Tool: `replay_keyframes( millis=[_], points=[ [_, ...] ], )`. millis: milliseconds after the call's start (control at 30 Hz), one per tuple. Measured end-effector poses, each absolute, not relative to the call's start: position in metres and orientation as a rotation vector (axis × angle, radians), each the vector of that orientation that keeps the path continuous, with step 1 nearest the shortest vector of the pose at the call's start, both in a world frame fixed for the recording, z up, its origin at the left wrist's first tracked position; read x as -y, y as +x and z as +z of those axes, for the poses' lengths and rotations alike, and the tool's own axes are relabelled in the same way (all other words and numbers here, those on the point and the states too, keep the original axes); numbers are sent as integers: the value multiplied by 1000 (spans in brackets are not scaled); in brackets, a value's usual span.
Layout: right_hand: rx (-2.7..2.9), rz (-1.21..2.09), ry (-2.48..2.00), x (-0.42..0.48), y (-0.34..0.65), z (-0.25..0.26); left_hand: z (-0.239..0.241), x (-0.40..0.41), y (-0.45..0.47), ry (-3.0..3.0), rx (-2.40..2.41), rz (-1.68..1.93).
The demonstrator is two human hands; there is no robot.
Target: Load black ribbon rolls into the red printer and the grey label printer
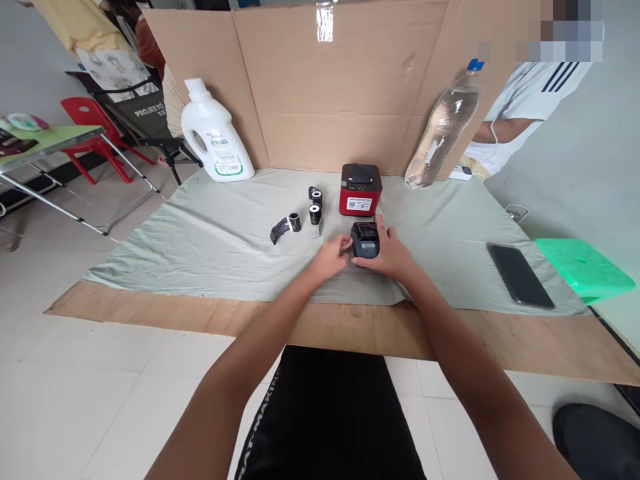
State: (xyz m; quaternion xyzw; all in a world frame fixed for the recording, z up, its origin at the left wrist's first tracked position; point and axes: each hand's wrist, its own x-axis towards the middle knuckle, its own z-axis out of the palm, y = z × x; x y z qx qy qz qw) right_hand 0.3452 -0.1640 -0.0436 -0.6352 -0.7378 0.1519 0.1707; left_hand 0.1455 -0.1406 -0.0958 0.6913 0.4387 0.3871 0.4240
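A small black label printer (365, 241) sits on the pale green cloth (200, 247). My right hand (389, 257) is wrapped round its right side and front, gripping it. My left hand (332, 256) is at its left side with the fingers curled and pinched against the printer's edge. Just behind stands a red printer (361, 189). To the left lie three small black paper rolls (315, 213), one of them (287, 226) partly unrolled.
A white detergent bottle (213, 133) and a clear plastic bottle (443, 130) lean by the cardboard backdrop (340, 87). A black phone (520, 274) lies at the right, a green stool (585, 268) beyond it. A person in a white shirt (525, 107) sits behind.
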Motion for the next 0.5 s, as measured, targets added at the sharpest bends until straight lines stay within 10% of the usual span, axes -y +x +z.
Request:
replay_keyframes(
  millis=[500],
  points=[
    [2076,492,-1839,166,347,-43,-76,159,152,1857,-1332,1011]
  ],
)
